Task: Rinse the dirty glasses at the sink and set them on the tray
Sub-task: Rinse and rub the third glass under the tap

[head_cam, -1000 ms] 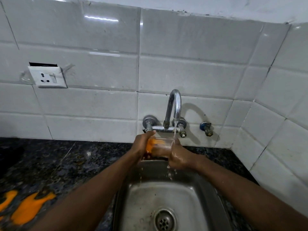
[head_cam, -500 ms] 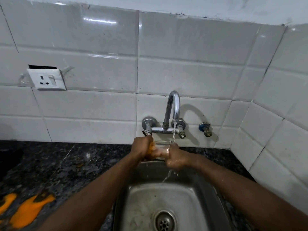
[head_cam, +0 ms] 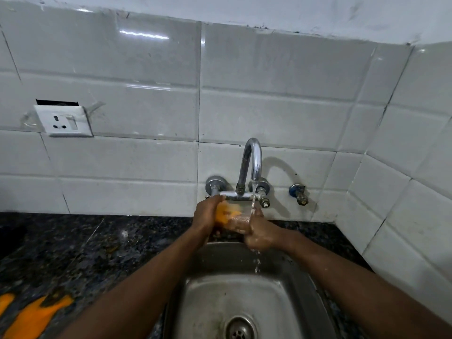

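Observation:
A clear glass (head_cam: 236, 217) with orange residue at its left end lies sideways between both hands, over the back of the steel sink (head_cam: 244, 302). My left hand (head_cam: 206, 215) grips its orange end. My right hand (head_cam: 259, 232) holds the other end, under the stream running from the chrome tap (head_cam: 252, 165). Water drips off my right hand into the basin. The tray is out of view.
Dark speckled counter (head_cam: 85, 253) runs left of the sink, with orange smears (head_cam: 34, 314) at the lower left. White tiled walls close the back and right. A wall socket (head_cam: 63, 121) sits at left, a blue valve (head_cam: 298, 193) right of the tap.
The glass stays under the stream; my hands have shifted slightly around it, turning it. Water now drips straight down off my right hand.

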Motion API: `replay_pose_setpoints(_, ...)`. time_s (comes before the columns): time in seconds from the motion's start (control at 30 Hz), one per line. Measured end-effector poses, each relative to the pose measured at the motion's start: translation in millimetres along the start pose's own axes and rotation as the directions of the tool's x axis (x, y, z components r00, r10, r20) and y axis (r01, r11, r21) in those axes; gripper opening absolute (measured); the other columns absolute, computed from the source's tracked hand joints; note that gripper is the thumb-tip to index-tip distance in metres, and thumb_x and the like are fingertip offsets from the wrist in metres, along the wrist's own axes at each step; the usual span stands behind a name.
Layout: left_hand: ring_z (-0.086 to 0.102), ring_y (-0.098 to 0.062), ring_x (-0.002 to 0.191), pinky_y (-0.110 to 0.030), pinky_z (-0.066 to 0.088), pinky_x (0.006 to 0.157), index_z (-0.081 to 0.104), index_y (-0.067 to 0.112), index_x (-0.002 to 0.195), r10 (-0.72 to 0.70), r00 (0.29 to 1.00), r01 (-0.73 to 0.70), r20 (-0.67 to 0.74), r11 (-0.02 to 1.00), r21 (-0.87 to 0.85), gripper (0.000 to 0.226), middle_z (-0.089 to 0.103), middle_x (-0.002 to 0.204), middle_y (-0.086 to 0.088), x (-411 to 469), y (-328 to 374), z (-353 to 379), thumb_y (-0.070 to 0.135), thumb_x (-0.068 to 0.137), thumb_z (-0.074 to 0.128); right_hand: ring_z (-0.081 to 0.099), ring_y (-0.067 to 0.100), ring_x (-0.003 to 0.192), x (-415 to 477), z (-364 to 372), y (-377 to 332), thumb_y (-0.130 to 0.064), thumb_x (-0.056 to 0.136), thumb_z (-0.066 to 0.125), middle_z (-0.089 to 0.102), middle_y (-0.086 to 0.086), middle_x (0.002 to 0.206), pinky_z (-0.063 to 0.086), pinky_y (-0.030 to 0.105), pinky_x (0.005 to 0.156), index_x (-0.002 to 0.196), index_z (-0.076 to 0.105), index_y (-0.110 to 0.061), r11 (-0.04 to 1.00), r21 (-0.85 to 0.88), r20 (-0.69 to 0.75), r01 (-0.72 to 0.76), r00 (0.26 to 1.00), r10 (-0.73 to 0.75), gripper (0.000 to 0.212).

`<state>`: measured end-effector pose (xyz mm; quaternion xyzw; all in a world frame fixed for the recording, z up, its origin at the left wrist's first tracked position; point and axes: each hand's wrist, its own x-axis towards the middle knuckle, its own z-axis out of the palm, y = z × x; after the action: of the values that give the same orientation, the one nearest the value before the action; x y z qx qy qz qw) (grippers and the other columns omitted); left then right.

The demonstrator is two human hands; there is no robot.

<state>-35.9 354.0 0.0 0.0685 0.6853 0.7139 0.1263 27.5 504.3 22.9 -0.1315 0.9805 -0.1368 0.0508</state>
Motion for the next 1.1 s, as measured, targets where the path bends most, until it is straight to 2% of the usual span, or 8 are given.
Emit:
replay_pose_setpoints(0.07,0.067,-0.024,0.078,-0.032,0.054,0.060,0.065,0.012,0.095,0.087,0.996,-0.086,-0.022,0.996,0.033,0.018,0.069,0.096,-0.015,0.1,-3.4,-0.4,0.024,0.099,0.052,0.052,0.023,0.115,5.4,-6.6,-4.5,0.012,0.087,0.051,0.054,0.006,0.121,0.042,0.041,0.107,0.123,0.053,-0.019,0.989,0.135,0.068,0.065,0.995,-0.075,0.048)
replay_pose_setpoints(0.2,0.067,-0.031,0.078,-0.037,0.054,0.067,0.066,0.008,0.096,-0.159,0.986,0.165,-0.051,0.976,0.145,0.028,0.071,0.094,-0.017,12.0,-5.7,-4.1,0.034,0.092,0.056,0.042,0.025,0.135,5.4,9.5,9.7,-0.012,0.088,0.054,0.046,0.002,0.147,0.002,0.045,0.121,0.146,0.041,-0.027,0.921,-0.341,0.053,0.189,0.982,-0.182,0.061)
replay_pose_setpoints(0.4,0.068,-0.032,0.086,-0.048,0.058,0.082,0.070,0.013,0.085,0.150,0.984,-0.129,-0.097,0.972,0.195,0.023,0.072,0.091,-0.014,3.8,-12.3,1.6,0.026,0.096,0.055,0.062,0.023,0.114,5.4,2.3,10.1,-0.005,0.085,0.066,0.063,0.008,0.127,0.051,0.049,0.099,0.125,0.064,-0.020,0.951,0.307,0.083,0.047,0.994,-0.076,0.043)
replay_pose_setpoints(0.57,0.062,-0.027,0.071,-0.026,0.044,0.046,0.059,0.012,0.100,-0.323,0.946,0.324,-0.030,0.936,0.135,0.031,0.069,0.094,-0.014,7.2,-0.5,-6.3,0.040,0.097,0.047,0.049,0.030,0.124,5.7,16.1,13.8,0.000,0.081,0.052,0.057,0.012,0.136,0.024,0.052,0.116,0.140,0.050,-0.020,0.964,-0.193,0.032,0.183,0.983,-0.181,0.063)
replay_pose_setpoints(0.73,0.069,-0.030,0.089,-0.042,0.060,0.066,0.064,0.018,0.100,0.138,0.989,-0.128,-0.054,0.979,0.158,0.022,0.070,0.101,-0.012,2.4,-10.5,-5.6,0.037,0.100,0.052,0.056,0.041,0.118,6.6,9.4,4.6,-0.003,0.078,0.058,0.059,0.021,0.125,0.051,0.043,0.081,0.123,0.058,-0.010,0.962,0.230,-0.035,0.144,0.990,-0.140,0.046)
replay_pose_setpoints(0.87,0.059,-0.017,0.054,-0.023,0.045,0.042,0.061,0.010,0.102,-0.253,0.966,0.257,-0.048,0.956,0.140,0.037,0.068,0.084,-0.012,-0.5,-6.2,-6.9,0.043,0.100,0.044,0.045,0.023,0.127,9.4,12.9,11.6,-0.001,0.086,0.055,0.057,0.005,0.135,0.019,0.049,0.117,0.135,0.052,-0.034,0.970,-0.171,0.019,0.171,0.985,-0.170,0.060)
replay_pose_setpoints(1.0,0.067,-0.024,0.072,-0.026,0.049,0.048,0.064,0.012,0.102,-0.065,0.997,0.066,-0.029,0.998,0.012,0.036,0.071,0.094,-0.013,-5.3,-11.4,-4.3,0.044,0.098,0.051,0.059,0.022,0.104,3.3,8.5,3.7,0.010,0.086,0.052,0.061,0.000,0.113,0.053,0.048,0.092,0.105,0.062,-0.031,0.936,0.347,0.021,0.065,0.997,-0.077,0.047)
replay_pose_setpoints(1.1,0.064,-0.028,0.076,-0.032,0.051,0.059,0.066,0.009,0.089,-0.016,0.989,0.039,-0.147,0.988,0.151,0.024,0.066,0.084,-0.010,-4.2,-15.2,0.9,0.028,0.096,0.054,0.059,0.017,0.104,-2.2,8.0,3.7,0.012,0.086,0.054,0.062,0.003,0.113,0.046,0.044,0.099,0.117,0.061,-0.014,0.977,0.186,0.105,0.109,0.986,-0.130,0.041)
